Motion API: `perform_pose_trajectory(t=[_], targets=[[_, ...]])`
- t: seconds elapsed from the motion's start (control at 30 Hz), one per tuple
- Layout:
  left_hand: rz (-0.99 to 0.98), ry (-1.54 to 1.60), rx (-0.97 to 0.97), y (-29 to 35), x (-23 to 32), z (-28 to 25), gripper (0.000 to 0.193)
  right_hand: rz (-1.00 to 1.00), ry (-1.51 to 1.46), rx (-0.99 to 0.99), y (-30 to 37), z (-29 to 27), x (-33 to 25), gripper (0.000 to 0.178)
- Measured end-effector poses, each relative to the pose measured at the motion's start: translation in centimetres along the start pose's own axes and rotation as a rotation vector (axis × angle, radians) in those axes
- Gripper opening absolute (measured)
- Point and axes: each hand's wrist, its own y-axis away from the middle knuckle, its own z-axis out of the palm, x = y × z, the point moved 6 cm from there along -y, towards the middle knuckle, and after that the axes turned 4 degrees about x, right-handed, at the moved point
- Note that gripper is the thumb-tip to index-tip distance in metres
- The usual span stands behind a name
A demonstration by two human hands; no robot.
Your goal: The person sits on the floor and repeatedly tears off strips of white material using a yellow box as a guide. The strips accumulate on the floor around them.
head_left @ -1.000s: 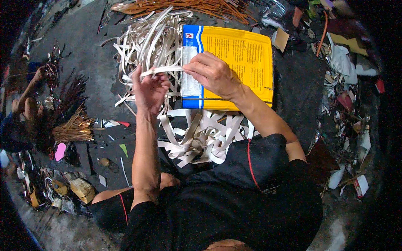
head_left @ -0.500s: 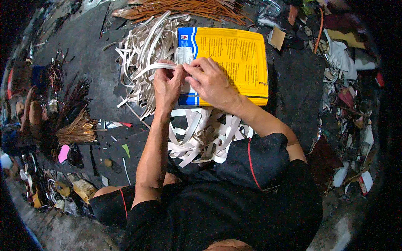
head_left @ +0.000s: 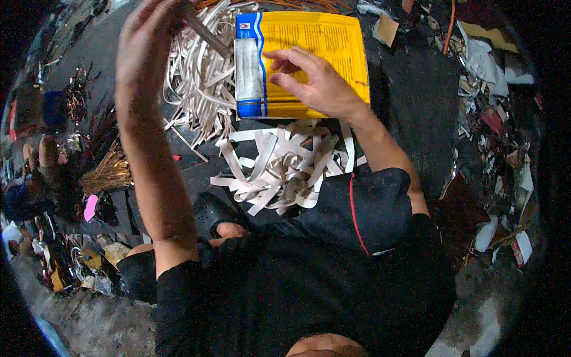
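My left hand [head_left: 151,44] is raised at the upper left, blurred by motion. Its fingers are closed on a white flat strip [head_left: 208,34], which runs down from it toward the far pile. Over the yellow container [head_left: 339,50] hovers my right hand [head_left: 312,80], thumb and forefinger apart with nothing seen between them. This container lies flat, with a blue band and a whitish patch [head_left: 247,68] at its left end. A tangled pile of long white strips [head_left: 202,89] lies left of it. Shorter white strips [head_left: 279,169] are heaped on its near side, by my leg.
Bundles of thin brown rods [head_left: 110,169] lie at the left, next to a pink scrap [head_left: 90,208]. Scraps of paper, plastic and leather [head_left: 482,71] litter the right side. A tan square piece [head_left: 385,30] lies beyond the container's right corner. Dark floor [head_left: 410,119] surrounds the container.
My left hand has swung up and left, away from the container, drawing the strip with it. My right hand has parted from it and its fingers have opened. The view has shifted.
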Motion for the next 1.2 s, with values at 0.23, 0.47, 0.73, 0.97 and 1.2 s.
perform_pose_trajectory(t=[0.23, 0.47, 0.73, 0.97, 1.2], targets=[[0.023, -0.331, 0.198, 2.9, -4.8, -3.5, 0.044, 0.185, -0.308, -0.761, 9.2, 3.7, -0.3, 0.028], [0.081, -0.348, 0.053, 6.6, -6.0, 3.3, 0.024, -0.262, 0.401, -0.223, 16.3, 16.3, 9.6, 0.041], [-0.157, -0.358, -0.312, 9.7, -6.6, 5.6, 0.022, -0.105, 0.191, -0.44, 12.6, 19.9, 10.9, 0.031], [-0.322, -0.242, -0.886, 12.3, -8.6, 9.7, 0.043, 0.067, -0.177, -0.708, 7.0, 3.8, -2.8, 0.025], [-0.492, -0.098, -1.035, 14.1, -6.7, 8.7, 0.028, 0.185, 0.183, -0.129, 1.3, -12.0, -5.3, 0.015]])
